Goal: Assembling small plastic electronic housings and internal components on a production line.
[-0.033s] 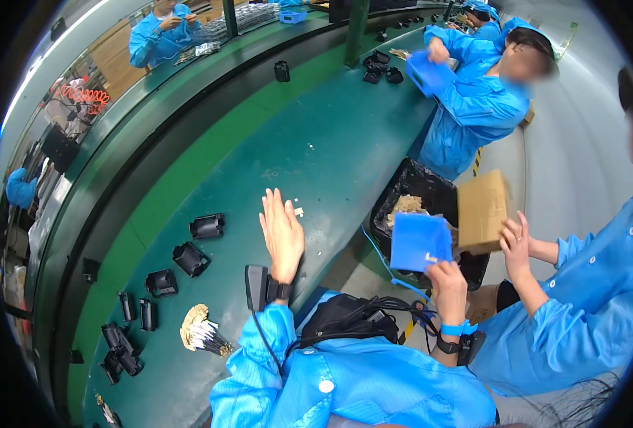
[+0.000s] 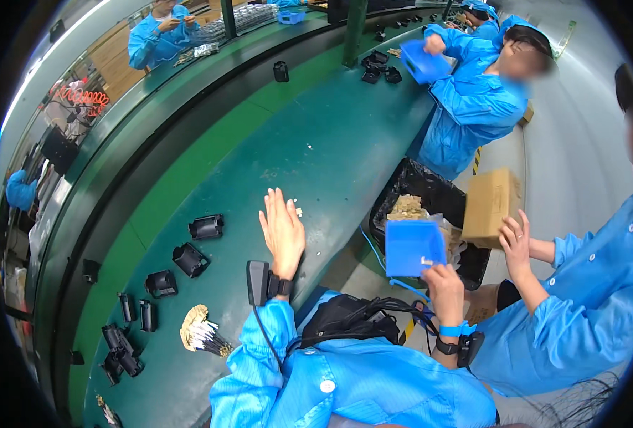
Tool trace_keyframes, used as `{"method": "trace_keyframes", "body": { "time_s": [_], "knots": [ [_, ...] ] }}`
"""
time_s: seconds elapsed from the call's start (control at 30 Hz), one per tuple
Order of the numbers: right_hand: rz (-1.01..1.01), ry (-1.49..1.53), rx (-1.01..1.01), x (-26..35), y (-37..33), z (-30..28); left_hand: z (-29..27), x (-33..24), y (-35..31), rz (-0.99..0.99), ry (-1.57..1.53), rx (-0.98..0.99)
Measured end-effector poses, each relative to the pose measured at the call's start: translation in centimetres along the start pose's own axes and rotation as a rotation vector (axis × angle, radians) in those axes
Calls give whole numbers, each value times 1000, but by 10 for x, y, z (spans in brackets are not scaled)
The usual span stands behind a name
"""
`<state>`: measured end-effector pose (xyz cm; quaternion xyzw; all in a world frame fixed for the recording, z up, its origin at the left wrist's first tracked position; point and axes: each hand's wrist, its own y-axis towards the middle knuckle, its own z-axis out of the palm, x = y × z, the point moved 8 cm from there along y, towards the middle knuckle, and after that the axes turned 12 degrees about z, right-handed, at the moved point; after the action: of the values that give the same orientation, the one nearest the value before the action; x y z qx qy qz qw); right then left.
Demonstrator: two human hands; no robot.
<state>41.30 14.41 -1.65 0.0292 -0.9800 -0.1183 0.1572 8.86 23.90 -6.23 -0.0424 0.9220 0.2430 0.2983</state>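
My left hand (image 2: 284,232) lies flat on the green bench (image 2: 295,143), fingers stretched out, beside a few small pale scraps (image 2: 299,212). In my right hand (image 2: 445,289) is a blue plastic bin (image 2: 410,242), gripped by its near edge. The bin is tipped over the black-lined trash bin (image 2: 433,182), with a small pale piece near my fingers. Scraps (image 2: 408,207) lie inside the trash bin. To the left of my left arm are a bundle of white and black leads with tan ends (image 2: 202,330) and several black plastic housings (image 2: 207,227).
At the right, a co-worker's hand (image 2: 517,246) touches a cardboard box (image 2: 489,207) next to the trash bin. Farther off, another co-worker holds a blue bin (image 2: 425,63) over the bench. A green conveyor (image 2: 188,171) runs along the bench's left side. Dark cables (image 2: 373,310) hang at my front.
The blue bin in my right hand has shifted slightly left. The cardboard box has moved a little right. The far co-worker's blue bin has moved slightly left and up. My left hand stays put.
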Motion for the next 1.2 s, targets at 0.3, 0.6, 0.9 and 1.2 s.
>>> {"method": "trace_keyframes", "body": {
  "time_s": [0.3, 0.6, 0.9, 1.2],
  "knots": [
    [-402, 105, 97, 63, 7, 73, 42, -92, -46, 316, 31, 100],
    [-404, 183, 122, 55, 3, 70, 3, -100, -44, 243, 24, 76],
    [-311, 152, 118, 32, 2, 7, 32, -178, -134, 393, -737, 486],
    [-434, 298, -209, 88, 64, -36, -119, -180, -86, 469, -731, 112]
  ]
}}
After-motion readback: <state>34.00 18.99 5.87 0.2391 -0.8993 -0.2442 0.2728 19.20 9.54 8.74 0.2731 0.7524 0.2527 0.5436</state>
